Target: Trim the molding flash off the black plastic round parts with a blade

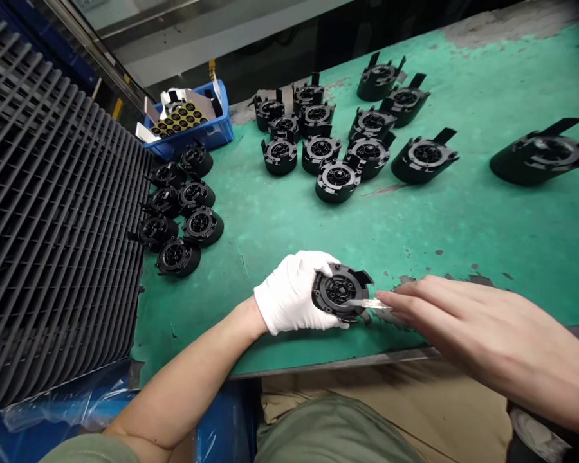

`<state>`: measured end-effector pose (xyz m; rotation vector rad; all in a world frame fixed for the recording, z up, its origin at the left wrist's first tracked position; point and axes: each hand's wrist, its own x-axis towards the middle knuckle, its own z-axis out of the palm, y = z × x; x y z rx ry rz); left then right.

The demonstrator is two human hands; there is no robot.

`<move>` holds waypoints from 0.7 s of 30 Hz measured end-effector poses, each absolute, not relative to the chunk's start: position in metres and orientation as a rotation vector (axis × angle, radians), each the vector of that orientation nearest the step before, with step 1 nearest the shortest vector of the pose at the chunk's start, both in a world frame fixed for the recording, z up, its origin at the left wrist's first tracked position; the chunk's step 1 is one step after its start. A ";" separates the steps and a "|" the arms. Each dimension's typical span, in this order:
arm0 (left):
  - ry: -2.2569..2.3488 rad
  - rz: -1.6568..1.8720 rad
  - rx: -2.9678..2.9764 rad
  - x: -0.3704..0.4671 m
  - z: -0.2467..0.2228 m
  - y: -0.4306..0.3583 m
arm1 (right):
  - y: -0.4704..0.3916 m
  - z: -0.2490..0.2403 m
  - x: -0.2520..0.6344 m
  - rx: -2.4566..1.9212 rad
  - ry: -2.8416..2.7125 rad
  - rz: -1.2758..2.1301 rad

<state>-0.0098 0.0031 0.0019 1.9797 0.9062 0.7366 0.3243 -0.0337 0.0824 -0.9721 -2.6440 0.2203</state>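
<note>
My left hand [294, 292], in a white glove, is wrapped round a round black plastic housing [338, 289] near the table's front edge. The housing's ringed face, with a hub in the middle, is turned up towards me. My bare right hand [453, 315] comes in from the right, its fingers pinching a thin, pale, blade-like tool [369, 303]. The tool's tip reaches over the lower right part of the housing's face; whether it touches the plastic I cannot tell. The right thumb is mostly hidden behind the fingers.
Several similar black housings [338, 180] stand at the back of the green table [251, 238], with more [178, 256] at the left. A blue bin [197, 135] with a sheet of round black-and-yellow stickers [181, 120] stands at the back left. Stacked grey grid trays [53, 212] rise along the left side.
</note>
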 end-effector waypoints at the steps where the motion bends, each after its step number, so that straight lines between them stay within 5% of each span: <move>1: 0.900 0.724 1.974 -0.010 0.004 0.004 | -0.034 0.081 0.326 -0.983 -2.632 0.202; 21: 0.962 0.675 1.999 -0.011 0.006 0.002 | -0.010 0.084 0.326 -0.798 -2.793 -0.111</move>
